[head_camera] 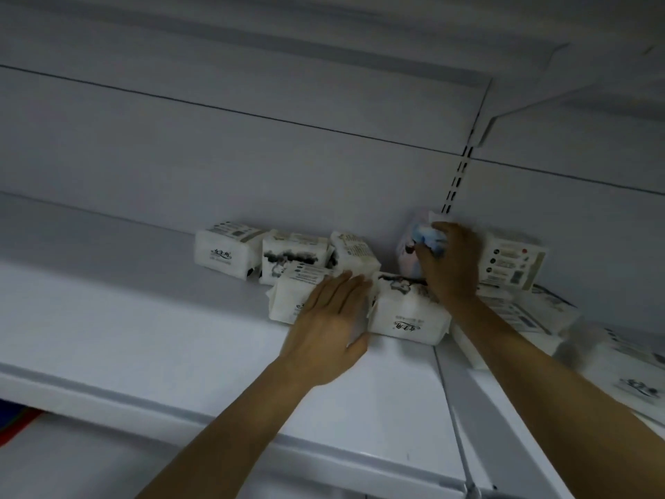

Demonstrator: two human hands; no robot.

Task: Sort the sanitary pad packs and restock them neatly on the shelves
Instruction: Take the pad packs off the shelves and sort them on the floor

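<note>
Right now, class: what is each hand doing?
Left hand: open, flat on a white pack.
Right hand: gripping the pink-and-blue pack.

Packs (230, 252) clustered at shelf (144, 336) back, more packs (518, 311) right, slotted upright (457, 181) behind

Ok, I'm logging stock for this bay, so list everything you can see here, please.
white packs: at least eight, white with black print, clustered on the shelf, some tilted or overlapping
pastel pack: one, pink and blue, at the back by the slotted upright
shelf: one, white, under the packs
back panel: one, white, behind the packs
slotted upright: one, white with dark slots, back right
red and blue item: one, only partly seen, below the shelf at lower left
left hand: one, rests flat on a front white pack
right hand: one, grips the pastel pack
</note>
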